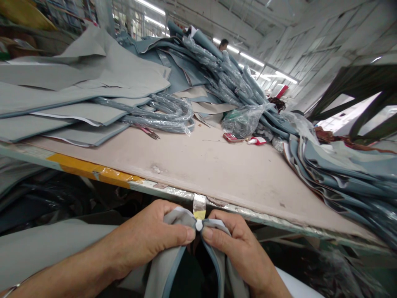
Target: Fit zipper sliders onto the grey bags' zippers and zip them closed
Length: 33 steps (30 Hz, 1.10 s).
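Observation:
Just in front of the table edge, a grey fabric panel (162,265) with blue-grey piped edges hangs from both hands. My left hand (155,234) pinches one part of its edge between thumb and fingers. Close beside it, my right hand (234,238) grips another edge the same way. Between the two thumbs shows a small white piece (199,224), just below a strip of silvery and yellow tape (199,205) on the table edge. The fingertips behind the fabric are hidden.
On the table (198,165) lie stacked grey panels (77,91) at left, plastic-wrapped blue-grey tubing (173,111), small snips (149,132), a red box (232,137) and a red-and-white tube (257,141). Folded blue-grey panels (344,178) overhang at right. A person's head (223,44) shows behind.

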Each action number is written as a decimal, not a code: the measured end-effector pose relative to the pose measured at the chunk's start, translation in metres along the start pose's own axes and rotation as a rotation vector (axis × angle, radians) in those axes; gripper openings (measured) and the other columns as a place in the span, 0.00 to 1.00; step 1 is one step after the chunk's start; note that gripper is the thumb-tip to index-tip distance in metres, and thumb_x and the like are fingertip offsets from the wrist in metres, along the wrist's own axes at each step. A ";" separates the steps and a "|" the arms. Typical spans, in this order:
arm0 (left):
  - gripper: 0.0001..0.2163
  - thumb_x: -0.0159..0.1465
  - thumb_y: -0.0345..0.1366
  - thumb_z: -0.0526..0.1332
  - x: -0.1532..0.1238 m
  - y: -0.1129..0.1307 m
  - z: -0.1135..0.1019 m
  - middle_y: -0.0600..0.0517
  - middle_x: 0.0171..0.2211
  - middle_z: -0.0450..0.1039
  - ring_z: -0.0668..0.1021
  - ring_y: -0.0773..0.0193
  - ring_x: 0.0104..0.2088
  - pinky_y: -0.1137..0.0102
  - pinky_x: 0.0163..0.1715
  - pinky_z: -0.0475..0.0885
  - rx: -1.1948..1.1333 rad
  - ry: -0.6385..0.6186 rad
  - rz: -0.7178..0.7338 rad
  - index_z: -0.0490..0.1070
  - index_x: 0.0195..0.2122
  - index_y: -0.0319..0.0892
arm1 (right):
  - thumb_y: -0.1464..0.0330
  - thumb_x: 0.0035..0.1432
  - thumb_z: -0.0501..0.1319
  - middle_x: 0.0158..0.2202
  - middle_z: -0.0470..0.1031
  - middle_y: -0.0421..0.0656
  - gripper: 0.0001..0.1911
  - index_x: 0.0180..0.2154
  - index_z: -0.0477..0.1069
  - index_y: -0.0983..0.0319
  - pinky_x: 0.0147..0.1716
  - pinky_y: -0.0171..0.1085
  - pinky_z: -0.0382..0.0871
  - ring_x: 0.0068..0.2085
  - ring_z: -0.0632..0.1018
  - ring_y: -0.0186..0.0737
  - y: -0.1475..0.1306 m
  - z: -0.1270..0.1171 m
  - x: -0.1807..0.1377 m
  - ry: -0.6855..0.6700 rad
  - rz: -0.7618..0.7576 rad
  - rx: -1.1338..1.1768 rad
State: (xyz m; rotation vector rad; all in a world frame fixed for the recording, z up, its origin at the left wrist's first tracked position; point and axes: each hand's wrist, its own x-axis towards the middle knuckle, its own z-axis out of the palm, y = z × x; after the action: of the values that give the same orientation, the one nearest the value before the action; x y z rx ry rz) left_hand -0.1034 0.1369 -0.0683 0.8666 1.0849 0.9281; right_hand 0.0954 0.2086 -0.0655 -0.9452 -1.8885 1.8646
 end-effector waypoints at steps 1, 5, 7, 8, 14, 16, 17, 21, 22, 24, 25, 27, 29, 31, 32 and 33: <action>0.14 0.50 0.42 0.67 0.000 0.000 0.000 0.55 0.25 0.66 0.62 0.70 0.26 0.75 0.28 0.57 -0.007 -0.006 0.005 0.71 0.31 0.36 | 0.56 0.60 0.66 0.24 0.57 0.36 0.20 0.28 0.65 0.63 0.25 0.32 0.49 0.27 0.56 0.31 0.000 0.000 0.000 0.003 -0.008 -0.003; 0.14 0.50 0.43 0.68 0.001 0.000 0.003 0.54 0.26 0.70 0.67 0.67 0.27 0.73 0.30 0.63 0.009 0.044 -0.001 0.73 0.31 0.37 | 0.57 0.59 0.67 0.24 0.57 0.36 0.19 0.28 0.65 0.63 0.26 0.32 0.49 0.27 0.56 0.31 0.000 0.001 0.004 0.002 -0.037 0.034; 0.15 0.50 0.43 0.67 0.001 0.001 0.005 0.52 0.27 0.72 0.70 0.64 0.28 0.71 0.32 0.66 0.010 0.069 0.001 0.74 0.32 0.37 | 0.57 0.58 0.68 0.24 0.58 0.36 0.19 0.27 0.65 0.63 0.26 0.32 0.49 0.27 0.56 0.31 0.000 0.002 0.005 0.011 -0.036 0.081; 0.15 0.51 0.43 0.67 0.001 0.001 0.006 0.52 0.28 0.73 0.71 0.63 0.29 0.71 0.32 0.67 0.009 0.075 0.005 0.74 0.33 0.37 | 0.57 0.57 0.68 0.24 0.58 0.36 0.19 0.27 0.65 0.63 0.26 0.32 0.49 0.27 0.56 0.31 0.000 0.002 0.006 0.019 -0.032 0.103; 0.16 0.55 0.46 0.67 0.002 -0.008 0.011 0.52 0.29 0.73 0.70 0.66 0.28 0.73 0.29 0.65 -0.001 0.126 0.068 0.75 0.36 0.37 | 0.57 0.56 0.68 0.23 0.58 0.36 0.19 0.27 0.66 0.64 0.26 0.32 0.51 0.26 0.57 0.32 0.001 0.007 0.006 0.046 -0.050 0.148; 0.17 0.55 0.48 0.67 0.003 -0.010 0.012 0.53 0.29 0.73 0.70 0.67 0.28 0.74 0.29 0.65 -0.016 0.140 0.070 0.75 0.36 0.37 | 0.57 0.57 0.67 0.24 0.59 0.36 0.19 0.29 0.67 0.64 0.27 0.33 0.52 0.27 0.58 0.32 0.003 0.009 0.006 0.054 -0.055 0.148; 0.18 0.55 0.48 0.68 0.004 -0.010 0.012 0.52 0.29 0.73 0.70 0.66 0.29 0.74 0.30 0.65 -0.021 0.139 0.074 0.74 0.36 0.37 | 0.57 0.57 0.67 0.25 0.60 0.36 0.18 0.29 0.67 0.64 0.27 0.33 0.52 0.27 0.58 0.32 0.004 0.010 0.007 0.070 -0.055 0.145; 0.18 0.53 0.48 0.69 0.005 -0.009 0.012 0.52 0.31 0.75 0.75 0.61 0.33 0.71 0.35 0.70 -0.001 0.142 0.105 0.75 0.36 0.38 | 0.55 0.57 0.67 0.24 0.59 0.36 0.20 0.28 0.64 0.63 0.27 0.33 0.53 0.27 0.58 0.33 0.005 0.009 0.009 0.117 -0.067 0.112; 0.18 0.53 0.48 0.69 0.005 -0.009 0.012 0.51 0.31 0.75 0.75 0.60 0.34 0.70 0.36 0.71 0.013 0.148 0.106 0.75 0.36 0.38 | 0.54 0.57 0.66 0.24 0.58 0.36 0.21 0.27 0.64 0.63 0.27 0.33 0.52 0.27 0.58 0.33 0.004 0.008 0.009 0.108 -0.072 0.087; 0.19 0.55 0.49 0.68 0.005 -0.009 0.009 0.50 0.32 0.76 0.76 0.59 0.35 0.69 0.37 0.72 0.041 0.142 0.102 0.75 0.37 0.38 | 0.54 0.58 0.65 0.24 0.58 0.36 0.21 0.27 0.64 0.63 0.26 0.33 0.52 0.27 0.58 0.33 0.002 0.007 0.009 0.076 -0.073 0.046; 0.19 0.55 0.50 0.68 0.005 -0.010 0.008 0.50 0.32 0.76 0.76 0.58 0.35 0.68 0.38 0.73 0.056 0.133 0.101 0.75 0.37 0.38 | 0.54 0.59 0.65 0.24 0.58 0.36 0.21 0.28 0.64 0.63 0.26 0.33 0.52 0.27 0.57 0.33 0.001 0.006 0.008 0.058 -0.074 0.040; 0.19 0.56 0.50 0.67 0.004 -0.011 0.005 0.50 0.31 0.76 0.77 0.57 0.36 0.68 0.39 0.74 0.088 0.120 0.099 0.76 0.37 0.37 | 0.54 0.59 0.65 0.25 0.57 0.36 0.21 0.28 0.64 0.63 0.26 0.33 0.52 0.27 0.57 0.33 0.000 0.004 0.007 0.031 -0.086 0.051; 0.19 0.57 0.51 0.67 0.003 -0.012 0.001 0.51 0.30 0.75 0.76 0.58 0.35 0.68 0.39 0.73 0.119 0.116 0.091 0.76 0.37 0.38 | 0.54 0.60 0.65 0.25 0.57 0.35 0.20 0.28 0.64 0.63 0.27 0.33 0.51 0.27 0.56 0.33 -0.001 0.003 0.006 0.015 -0.094 0.033; 0.18 0.58 0.50 0.66 0.002 -0.013 -0.002 0.52 0.30 0.74 0.75 0.60 0.34 0.70 0.37 0.72 0.145 0.116 0.082 0.76 0.38 0.39 | 0.55 0.61 0.64 0.25 0.58 0.35 0.19 0.29 0.65 0.63 0.27 0.33 0.52 0.28 0.58 0.33 -0.003 0.000 0.004 0.028 -0.093 -0.066; 0.17 0.58 0.50 0.66 0.001 -0.013 -0.003 0.53 0.30 0.74 0.74 0.62 0.33 0.71 0.36 0.71 0.159 0.119 0.083 0.75 0.38 0.39 | 0.55 0.61 0.63 0.26 0.60 0.36 0.18 0.30 0.66 0.63 0.28 0.33 0.53 0.29 0.60 0.33 -0.005 -0.001 0.002 0.045 -0.086 -0.136; 0.17 0.59 0.49 0.65 0.000 -0.014 -0.004 0.54 0.30 0.73 0.72 0.64 0.31 0.72 0.34 0.69 0.172 0.120 0.084 0.75 0.37 0.40 | 0.56 0.62 0.62 0.27 0.62 0.36 0.16 0.31 0.68 0.63 0.29 0.33 0.55 0.30 0.62 0.34 -0.006 -0.003 0.001 0.061 -0.081 -0.206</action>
State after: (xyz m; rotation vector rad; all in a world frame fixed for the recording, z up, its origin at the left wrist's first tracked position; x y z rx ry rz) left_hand -0.1046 0.1322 -0.0817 1.0141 1.2531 0.9775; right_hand 0.0954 0.2116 -0.0594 -0.9612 -2.0782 1.6013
